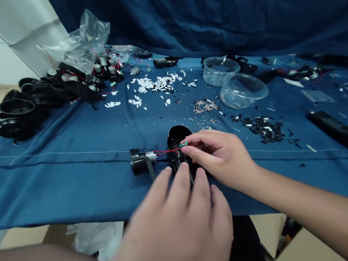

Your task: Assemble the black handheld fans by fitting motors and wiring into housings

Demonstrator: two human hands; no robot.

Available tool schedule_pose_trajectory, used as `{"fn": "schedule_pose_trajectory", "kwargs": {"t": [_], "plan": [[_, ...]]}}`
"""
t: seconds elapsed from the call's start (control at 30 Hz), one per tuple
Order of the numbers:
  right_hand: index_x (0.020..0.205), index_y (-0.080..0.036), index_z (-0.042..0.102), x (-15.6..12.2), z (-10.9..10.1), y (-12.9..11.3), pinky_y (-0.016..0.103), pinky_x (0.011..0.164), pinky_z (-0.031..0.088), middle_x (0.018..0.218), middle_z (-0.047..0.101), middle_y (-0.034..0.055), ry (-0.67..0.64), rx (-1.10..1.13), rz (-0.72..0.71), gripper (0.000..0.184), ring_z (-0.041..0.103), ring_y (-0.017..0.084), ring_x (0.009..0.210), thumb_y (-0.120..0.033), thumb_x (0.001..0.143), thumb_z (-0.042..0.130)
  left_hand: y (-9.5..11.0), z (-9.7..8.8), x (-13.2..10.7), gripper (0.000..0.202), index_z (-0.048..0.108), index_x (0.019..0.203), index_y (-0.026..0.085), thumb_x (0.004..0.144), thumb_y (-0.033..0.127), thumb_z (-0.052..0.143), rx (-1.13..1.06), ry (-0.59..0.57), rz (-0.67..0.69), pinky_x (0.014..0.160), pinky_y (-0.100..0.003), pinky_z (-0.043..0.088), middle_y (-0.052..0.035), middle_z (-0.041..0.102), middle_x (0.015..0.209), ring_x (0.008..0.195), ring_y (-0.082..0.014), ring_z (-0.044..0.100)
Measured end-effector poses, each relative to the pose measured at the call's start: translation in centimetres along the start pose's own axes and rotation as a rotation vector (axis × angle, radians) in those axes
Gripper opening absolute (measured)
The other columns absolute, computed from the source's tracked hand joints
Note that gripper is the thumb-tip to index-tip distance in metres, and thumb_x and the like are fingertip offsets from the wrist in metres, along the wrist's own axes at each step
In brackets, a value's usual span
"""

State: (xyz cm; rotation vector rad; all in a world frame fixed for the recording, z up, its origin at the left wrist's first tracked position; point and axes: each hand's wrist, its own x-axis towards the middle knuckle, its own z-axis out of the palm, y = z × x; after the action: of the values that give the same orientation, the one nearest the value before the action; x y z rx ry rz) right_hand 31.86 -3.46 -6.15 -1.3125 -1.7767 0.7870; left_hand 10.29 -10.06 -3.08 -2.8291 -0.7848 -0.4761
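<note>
My right hand (227, 155) pinches a small green circuit board (183, 144) between thumb and forefinger. Red wires (165, 151) run left from the board to a small silver motor (149, 156), which sits on a round black plastic part (136, 161). Under the board and partly behind my hands lies a black plastic housing half (174, 134) with a rounded end. My left hand (180, 224) reaches over the near end of the housing, back of the hand up, fingers stretched and slightly apart. Its thumb is hidden, and whether the fingertips touch the housing cannot be made out.
White strips (158, 82), screws (205, 105) and small black pieces (265, 128) lie in piles beyond my hands. Two clear plastic bowls (243, 91) stand at the back. Black housings (17, 108) and wired motors (104, 67) crowd the left; a long black part (344, 138) lies right.
</note>
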Motion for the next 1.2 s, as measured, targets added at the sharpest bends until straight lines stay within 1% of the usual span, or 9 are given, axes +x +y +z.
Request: {"fn": "schedule_pose_trajectory", "kwargs": {"t": [0.1, 0.17, 0.23, 0.3, 0.43, 0.57, 0.67, 0.93, 1.2], "plan": [[0.11, -0.024, 0.088, -0.1, -0.1, 0.9, 0.03, 0.078, 0.059, 0.095, 0.079, 0.0045, -0.046, 0.09, 0.068, 0.026, 0.074, 0.016, 0.084, -0.046, 0.109, 0.074, -5.9, -1.5, -2.2, 0.036, 0.07, 0.148, 0.022, 0.116, 0.037, 0.063, -0.149, 0.091, -0.138, 0.124, -0.053, 0.059, -0.0099, 0.078, 0.151, 0.139, -0.032, 0.073], [0.111, -0.021, 0.086, -0.3, 0.2, 1.2, 0.029, 0.074, 0.062, 0.094, 0.078, 0.0052, -0.071, 0.205, 0.162, 0.032, 0.074, 0.015, 0.077, -0.05, 0.109, 0.073, -9.0, -1.3, -4.2, 0.047, 0.063, 0.155, 0.027, 0.114, 0.051, 0.068, -0.258, 0.032, -0.406, 0.122, -0.047, 0.06, -0.0099, 0.069, 0.16, 0.143, -0.0317, 0.07], [0.111, -0.019, 0.084, -0.5, 0.4, 1.2, 0.028, 0.07, 0.065, 0.097, 0.079, 0.0064, -0.078, 0.299, 0.224, 0.035, 0.074, 0.014, 0.073, -0.053, 0.107, 0.074, -10.8, -0.2, -5.9, 0.064, 0.057, 0.163, 0.029, 0.111, 0.064, 0.07, -0.401, -0.069, -0.585, 0.116, -0.045, 0.064, -0.0109, 0.066, 0.164, 0.14, -0.0331, 0.072], [0.11, -0.018, 0.084, -0.6, 0.6, 1.0, 0.026, 0.07, 0.066, 0.099, 0.08, 0.0073, -0.081, 0.323, 0.231, 0.035, 0.076, 0.014, 0.073, -0.052, 0.106, 0.076, -11.2, 1.0, -6.8, 0.074, 0.057, 0.165, 0.029, 0.106, 0.071, 0.074, -0.469, -0.137, -0.639, 0.121, -0.051, 0.062, -0.0116, 0.067, 0.163, 0.141, -0.0355, 0.072], [0.107, -0.017, 0.084, -0.7, 0.5, 0.2, 0.024, 0.071, 0.066, 0.093, 0.08, 0.0065, -0.083, 0.304, 0.203, 0.032, 0.077, 0.013, 0.071, -0.048, 0.105, 0.076, -10.5, 2.0, -6.5, 0.059, 0.067, 0.154, 0.026, 0.107, 0.06, 0.076, -0.485, -0.077, -0.613, 0.125, -0.049, 0.06, -0.0105, 0.074, 0.153, 0.139, -0.0321, 0.074], [0.108, -0.017, 0.084, -0.8, 0.5, 0.0, 0.022, 0.067, 0.066, 0.088, 0.078, 0.0049, -0.064, 0.431, 0.288, 0.038, 0.075, 0.012, 0.069, -0.055, 0.101, 0.081, -10.1, 0.5, -5.5, 0.044, 0.068, 0.149, 0.026, 0.107, 0.038, 0.076, -0.445, 0.063, -0.477, 0.121, -0.041, 0.061, -0.0088, 0.075, 0.147, 0.135, -0.0267, 0.075], [0.109, -0.017, 0.082, -0.8, 0.6, 0.3, 0.023, 0.066, 0.067, 0.092, 0.078, 0.0049, -0.107, 0.574, 0.379, 0.047, 0.074, 0.012, 0.07, -0.061, 0.094, 0.087, -10.2, -0.3, -4.2, 0.047, 0.067, 0.15, 0.027, 0.104, 0.027, 0.078, -0.461, 0.102, -0.328, 0.118, -0.039, 0.062, -0.0077, 0.077, 0.142, 0.132, -0.0244, 0.076], [0.108, -0.017, 0.077, -0.4, 0.7, 0.7, 0.025, 0.072, 0.071, 0.087, 0.071, 0.0, -0.206, 0.793, 0.509, 0.058, 0.072, 0.011, 0.073, -0.066, 0.085, 0.097, -11.1, 1.6, 0.2, 0.053, 0.066, 0.152, 0.029, 0.1, 0.026, 0.077, -0.652, 0.055, -0.052, 0.108, -0.036, 0.066, -0.0069, 0.081, 0.14, 0.123, -0.023, 0.081], [0.104, -0.017, 0.079, -0.6, -1.1, 0.1, 0.019, 0.062, 0.068, 0.089, 0.072, 0.0008, -0.221, 0.774, 0.595, 0.04, 0.071, 0.009, 0.069, -0.054, 0.093, 0.092, -11.5, 3.7, -0.8, 0.064, 0.061, 0.154, 0.032, 0.094, 0.025, 0.081, -0.708, 0.062, -0.046, 0.107, -0.033, 0.068, -0.0059, 0.082, 0.14, 0.126, -0.0219, 0.082]]}}
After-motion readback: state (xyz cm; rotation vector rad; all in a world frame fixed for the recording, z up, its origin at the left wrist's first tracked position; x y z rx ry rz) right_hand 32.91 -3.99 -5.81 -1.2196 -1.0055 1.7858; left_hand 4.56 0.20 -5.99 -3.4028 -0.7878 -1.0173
